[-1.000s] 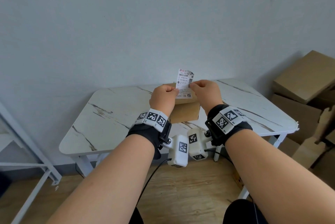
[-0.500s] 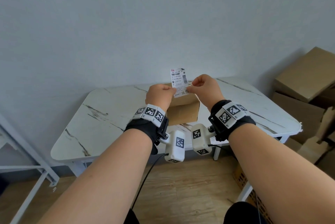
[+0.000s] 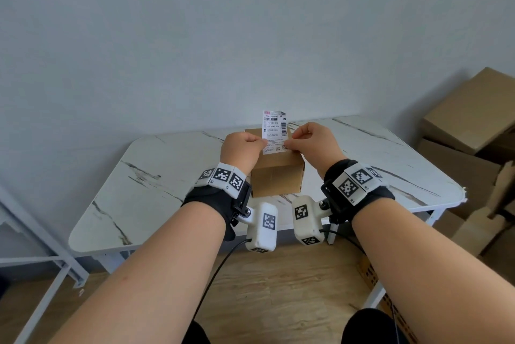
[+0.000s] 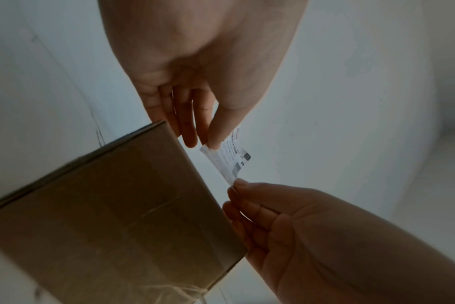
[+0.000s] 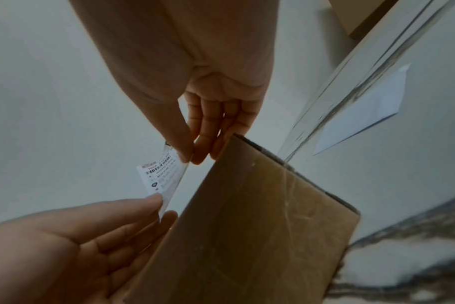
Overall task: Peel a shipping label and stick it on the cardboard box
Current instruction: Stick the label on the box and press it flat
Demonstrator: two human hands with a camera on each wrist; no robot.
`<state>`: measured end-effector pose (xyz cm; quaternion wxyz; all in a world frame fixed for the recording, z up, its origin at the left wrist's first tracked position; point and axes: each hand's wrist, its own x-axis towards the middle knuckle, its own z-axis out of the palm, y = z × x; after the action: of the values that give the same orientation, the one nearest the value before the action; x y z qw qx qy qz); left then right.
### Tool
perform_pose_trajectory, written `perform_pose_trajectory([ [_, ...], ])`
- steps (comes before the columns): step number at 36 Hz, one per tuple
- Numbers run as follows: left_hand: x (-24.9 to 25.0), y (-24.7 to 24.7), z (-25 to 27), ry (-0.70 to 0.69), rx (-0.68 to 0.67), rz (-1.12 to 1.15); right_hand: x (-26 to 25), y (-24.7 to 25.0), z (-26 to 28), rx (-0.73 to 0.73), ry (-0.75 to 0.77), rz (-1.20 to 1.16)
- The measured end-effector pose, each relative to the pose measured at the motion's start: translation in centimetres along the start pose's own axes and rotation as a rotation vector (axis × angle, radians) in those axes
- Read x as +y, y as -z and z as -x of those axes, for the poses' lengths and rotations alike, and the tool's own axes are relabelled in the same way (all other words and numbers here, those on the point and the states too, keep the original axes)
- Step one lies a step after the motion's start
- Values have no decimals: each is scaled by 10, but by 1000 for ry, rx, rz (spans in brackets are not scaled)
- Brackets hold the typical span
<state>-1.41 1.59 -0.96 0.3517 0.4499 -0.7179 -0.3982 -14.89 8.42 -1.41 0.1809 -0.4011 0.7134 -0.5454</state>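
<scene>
While both wrists hover at the near edge of the marble-patterned table (image 3: 156, 182), wrist cameras with checkered tags hang just in front of the cardboard box (image 3: 276, 176). Nothing between the hands and the box top. Off to the right of the box, past the table's corner, a heap of brown cartons (image 3: 471, 132) stacked against the wall. Left of the table, a pale metal frame (image 3: 41, 265) on the wooden floor. Behind it all, a plain grey wall.

Box upright in the middle of the table, closed. Above its top, the shipping label (image 3: 274, 132) held nearly upright, print facing the head camera, lower edge right at the box's top face; cannot tell whether touching.

Left hand (image 3: 242, 151) at the label's left edge: thumb and forefinger pinching the paper, remaining fingers (image 4: 187, 127) loosely together, extended toward the box's upper edge. Right hand (image 3: 312, 143) at the right edge: thumb and forefinger nipping the paper, other fingers (image 5: 231, 131) bunched, reaching down beside the box's corner.
</scene>
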Motion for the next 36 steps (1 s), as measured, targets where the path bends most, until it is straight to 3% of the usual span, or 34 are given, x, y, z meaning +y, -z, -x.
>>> perform_pose_trajectory([
  [11,3,10,13,30,-36,46,-8,5,16,-50,5,8],
  [28,2,7,6,91,-25,-110,-12,-3,10,-32,88,424],
  [36,3,7,5,94,-24,-158,-13,-3,11,-19,72,458],
])
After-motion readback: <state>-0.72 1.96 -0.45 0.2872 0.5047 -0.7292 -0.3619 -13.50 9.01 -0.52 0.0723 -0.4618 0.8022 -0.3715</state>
